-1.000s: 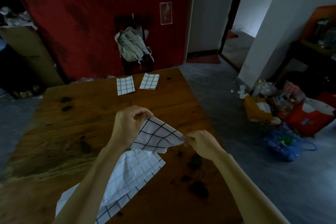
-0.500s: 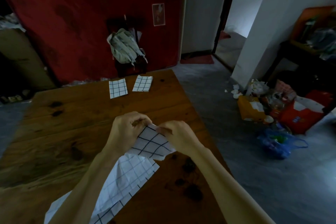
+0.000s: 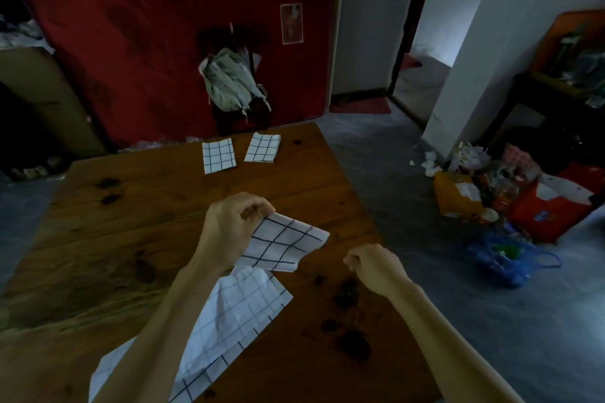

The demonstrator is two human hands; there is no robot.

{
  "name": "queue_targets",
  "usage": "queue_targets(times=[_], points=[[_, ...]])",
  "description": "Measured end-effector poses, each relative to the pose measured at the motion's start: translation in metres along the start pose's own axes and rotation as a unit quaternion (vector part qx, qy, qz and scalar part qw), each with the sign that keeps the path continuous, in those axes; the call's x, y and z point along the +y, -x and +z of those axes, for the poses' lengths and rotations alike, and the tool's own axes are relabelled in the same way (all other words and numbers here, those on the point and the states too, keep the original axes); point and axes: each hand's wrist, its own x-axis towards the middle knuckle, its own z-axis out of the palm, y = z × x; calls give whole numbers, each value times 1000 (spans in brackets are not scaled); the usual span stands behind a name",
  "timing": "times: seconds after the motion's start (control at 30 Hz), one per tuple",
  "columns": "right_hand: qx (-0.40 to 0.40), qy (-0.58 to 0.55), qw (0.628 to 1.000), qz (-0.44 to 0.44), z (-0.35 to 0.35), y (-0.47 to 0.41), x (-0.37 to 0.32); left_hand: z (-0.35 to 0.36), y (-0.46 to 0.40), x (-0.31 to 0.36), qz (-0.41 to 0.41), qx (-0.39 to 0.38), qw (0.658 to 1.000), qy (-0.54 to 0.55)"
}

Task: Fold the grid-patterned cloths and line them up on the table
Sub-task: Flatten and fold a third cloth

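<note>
Left hand: the left hand (image 3: 230,228) is hovering above the middle of the table, its fingers curling round one end of the folded cloth and pinching it.
Right hand: the right hand (image 3: 376,267) is hanging to the right of that cloth, apart from it, fingers curling loosely inward and gripping nothing.
Held cloth: the folded cloth (image 3: 283,244) is sticking out to the right from the left hand, white with a dark grid, lifted clear of the wood.
Loose cloth: an unfolded cloth (image 3: 229,324) is lying rumpled at the near side of the table, partly under the left forearm, its far corner sitting just beneath the held one.
Finished cloths: two folded cloths are lying side by side at the far edge, the left cloth (image 3: 218,155) and the right cloth (image 3: 263,147), near each other but not touching.
Table: the wooden table (image 3: 137,213) is showing dark knots and stains.
Beyond the table: a pale backpack (image 3: 229,82) is hanging on a dark chair against a red wall.
Floor on the right: bags and boxes (image 3: 510,203) are piling up on the grey floor.
</note>
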Motion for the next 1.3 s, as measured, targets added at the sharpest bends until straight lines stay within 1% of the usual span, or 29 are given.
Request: queue_targets(times=[0.03, 0.07, 0.1, 0.17, 0.2, 0.27, 0.33, 0.4, 0.53, 0.57, 0.63, 0.77, 0.83, 0.93, 1.0, 1.07, 1.17, 1.3], points=[[28, -23, 999, 3, -2, 1, -4, 2, -1, -1, 7, -12, 1000, -7], [63, -59, 996, -19, -5, 2, -11, 5, -1, 1, 13, -27, 1000, -7], [81, -94, 991, -51, -9, 3, -23, 11, -1, 3, 13, -37, 999, 2], [89, -149, 977, -125, -19, 4, -53, 22, -1, 12, 17, -55, 998, 22], [89, -158, 971, -155, -21, 3, -64, 26, -1, 15, 30, -54, 998, 28], [104, -175, 960, -190, -25, 3, -77, 28, -2, 18, 35, -39, 997, 51], [124, -213, 952, -181, -27, 4, -76, 22, 0, 18, 0, -27, 996, 89], [137, -277, 939, -149, -29, 6, -69, 14, 7, 14, -61, -27, 990, 125], [145, -413, 895, -88, -35, 14, -67, 15, 27, 8, -169, -37, 972, 162], [142, -443, 882, -79, -35, 16, -70, 17, 32, 9, -187, -27, 967, 172], [136, -478, 864, -79, -33, 21, -76, 19, 39, 14, -193, 2, 963, 186], [143, -492, 856, -77, -23, 35, -88, 8, 54, 26, -195, 65, 957, 207], [140, -506, 847, -82, -18, 46, -94, 3, 63, 27, -199, 74, 953, 214], [157, -500, 847, -82, -6, 63, -98, -1, 79, 28, -208, 90, 947, 228], [170, -495, 850, -64, 1, 74, -99, 0, 90, 30, -222, 100, 936, 253], [166, -494, 852, -44, 7, 85, -98, 5, 103, 33, -229, 103, 931, 266], [152, -499, 853, -20, 15, 99, -95, 15, 120, 35, -246, 98, 931, 251], [165, -484, 859, -11, 18, 106, -84, 22, 130, 43, -257, 83, 922, 279]])
